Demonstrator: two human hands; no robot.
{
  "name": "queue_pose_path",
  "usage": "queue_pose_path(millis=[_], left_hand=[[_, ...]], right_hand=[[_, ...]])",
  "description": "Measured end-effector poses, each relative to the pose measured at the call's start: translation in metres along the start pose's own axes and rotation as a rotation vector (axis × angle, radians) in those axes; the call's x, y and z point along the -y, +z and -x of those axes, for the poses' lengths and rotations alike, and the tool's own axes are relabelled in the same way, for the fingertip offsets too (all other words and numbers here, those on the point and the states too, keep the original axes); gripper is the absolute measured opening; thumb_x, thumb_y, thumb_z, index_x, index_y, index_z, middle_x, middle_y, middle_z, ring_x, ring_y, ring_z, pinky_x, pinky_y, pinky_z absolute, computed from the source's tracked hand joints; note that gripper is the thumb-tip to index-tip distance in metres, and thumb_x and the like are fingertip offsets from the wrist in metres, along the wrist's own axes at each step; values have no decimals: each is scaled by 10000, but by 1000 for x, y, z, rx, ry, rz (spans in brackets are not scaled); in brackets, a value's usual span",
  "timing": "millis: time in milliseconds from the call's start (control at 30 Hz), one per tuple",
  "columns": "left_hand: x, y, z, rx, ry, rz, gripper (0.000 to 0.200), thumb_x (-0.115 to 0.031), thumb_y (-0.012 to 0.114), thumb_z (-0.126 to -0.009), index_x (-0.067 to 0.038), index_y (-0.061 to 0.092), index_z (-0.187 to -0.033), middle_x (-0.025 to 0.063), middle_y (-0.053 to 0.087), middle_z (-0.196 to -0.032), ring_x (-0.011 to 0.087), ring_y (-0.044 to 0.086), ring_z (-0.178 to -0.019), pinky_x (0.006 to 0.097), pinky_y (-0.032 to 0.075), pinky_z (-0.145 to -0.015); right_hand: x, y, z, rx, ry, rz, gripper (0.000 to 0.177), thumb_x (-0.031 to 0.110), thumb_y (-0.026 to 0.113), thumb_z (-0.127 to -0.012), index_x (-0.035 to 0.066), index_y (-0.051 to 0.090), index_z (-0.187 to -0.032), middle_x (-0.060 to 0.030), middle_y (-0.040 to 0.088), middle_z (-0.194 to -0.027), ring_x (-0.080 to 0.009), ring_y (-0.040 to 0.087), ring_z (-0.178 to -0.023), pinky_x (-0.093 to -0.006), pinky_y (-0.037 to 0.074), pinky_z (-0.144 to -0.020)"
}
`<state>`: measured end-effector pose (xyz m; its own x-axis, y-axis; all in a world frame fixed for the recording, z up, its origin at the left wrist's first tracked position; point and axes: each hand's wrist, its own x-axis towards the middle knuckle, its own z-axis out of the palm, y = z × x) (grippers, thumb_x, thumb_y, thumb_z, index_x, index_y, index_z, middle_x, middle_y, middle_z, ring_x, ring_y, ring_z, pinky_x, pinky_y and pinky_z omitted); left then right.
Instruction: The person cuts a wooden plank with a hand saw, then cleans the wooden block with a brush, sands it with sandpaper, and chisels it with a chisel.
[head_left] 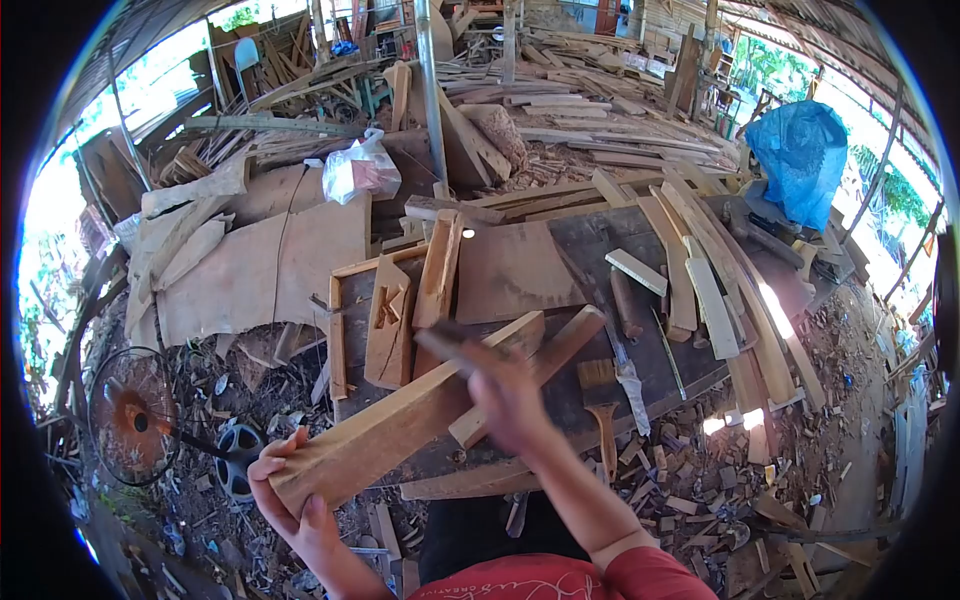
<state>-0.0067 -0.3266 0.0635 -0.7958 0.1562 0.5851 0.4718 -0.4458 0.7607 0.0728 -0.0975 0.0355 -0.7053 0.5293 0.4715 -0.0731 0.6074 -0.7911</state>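
A thick wooden beam (400, 425) lies at a slant across the near side of the workbench. My left hand (290, 480) is closed around its near left end, thumb on the near side and fingers at the far side. Over the beam's middle, my right hand (505, 400) is smeared by motion, its fingers wrapped around a dark, elongated tool (445, 347) whose kind I cannot make out. A second wooden piece (572, 345) lies under the beam, crossing it. Beyond them are a board with a carved letter K (388, 320) and a hollowed wooden piece (438, 265).
A brush (600, 405), a chisel-like tool (630, 385) and a round wooden handle (626, 303) lie on the bench (540, 440). Long planks (700, 240) rest at the right. A fan (135, 415) stands at the left. Wood scraps cover the ground; a post (432, 110) rises behind.
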Motion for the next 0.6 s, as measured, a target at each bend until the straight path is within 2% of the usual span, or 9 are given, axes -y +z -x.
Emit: queue_pose_path(millis=[33, 133, 200, 267, 300, 400, 500, 567, 600], left_hand=[[2, -3, -1, 2, -9, -5, 560, -291, 751, -652, -51, 442, -1054, 137, 498, -1065, 306, 498, -1079, 433, 338, -973], [5, -7, -3, 102, 82, 8, 551, -296, 763, -637, -69, 434, -1016, 119, 474, -1036, 289, 513, -1044, 419, 358, -950], [8, -11, -5, 131, 95, 26, 545, -290, 770, -626, -75, 438, -1000, 116, 473, -1021, 289, 516, -1035, 412, 372, -936], [8, -13, -3, 155, 105, 48, 540, -285, 778, -615, -80, 442, -985, 114, 471, -1006, 288, 519, -1027, 405, 386, -922], [7, -12, -1, 186, 139, 83, 533, -280, 784, -607, -85, 447, -971, 110, 468, -986, 289, 524, -1014, 397, 403, -902], [5, -5, 1, 215, 197, 123, 525, -274, 794, -594, -92, 457, -953, 105, 462, -958, 288, 531, -990, 385, 428, -870], [7, -1, -1, 181, 209, 124, 525, -280, 799, -589, -91, 465, -946, 102, 459, -941, 283, 538, -964, 382, 439, -852], [10, -5, -4, 212, 226, 154, 518, -267, 791, -591, -84, 471, -956, 110, 469, -934, 283, 537, -965, 384, 440, -851], [11, -6, -5, 216, 220, 147, 518, -267, 791, -591, -84, 471, -956, 110, 469, -934, 283, 537, -965, 384, 440, -851]], right_hand=[[10, 6, 9, -20, -228, 63, 310, 161, 397, -894, 54, 541, -1147, -158, 577, -1121, -291, 541, -1061, -540, 250, -983], [-11, -9, 13, 52, -199, 9, 334, 170, 418, -888, 63, 512, -1190, -165, 551, -1157, -295, 522, -1086, -545, 174, -1026], [-42, -28, -5, 56, 107, 237, 351, 189, 381, -913, 61, 492, -1220, -175, 541, -1168, -296, 516, -1097, -549, 100, -1049], [-67, -58, -23, -22, 157, 187, 358, 215, 323, -941, 57, 495, -1213, -175, 565, -1131, -305, 531, -1070, -570, 117, -1035], [-79, -70, -27, 2, 332, 318, 383, 224, 267, -957, 59, 498, -1214, -150, 585, -1108, -293, 527, -1081, -588, 125, -1025], [-37, -71, -30, 86, 394, 500, 373, 227, 296, -950, 57, 509, -1203, -150, 586, -1108, -274, 524, -1096, -603, 123, -1017], [-8, -43, 3, 115, 138, 303, 363, 230, 327, -940, 60, 511, -1204, -138, 581, -1125, -269, 515, -1113, -605, 114, -1017], [13, -29, 21, 38, -163, 112, 347, 223, 385, -916, 18, 558, -1136, -188, 608, -1039, -318, 543, -1059, -547, 63, -1048], [9, -31, 20, 39, -156, 106, 347, 223, 385, -916, 18, 558, -1136, -188, 608, -1039, -318, 543, -1059, -547, 63, -1048]])
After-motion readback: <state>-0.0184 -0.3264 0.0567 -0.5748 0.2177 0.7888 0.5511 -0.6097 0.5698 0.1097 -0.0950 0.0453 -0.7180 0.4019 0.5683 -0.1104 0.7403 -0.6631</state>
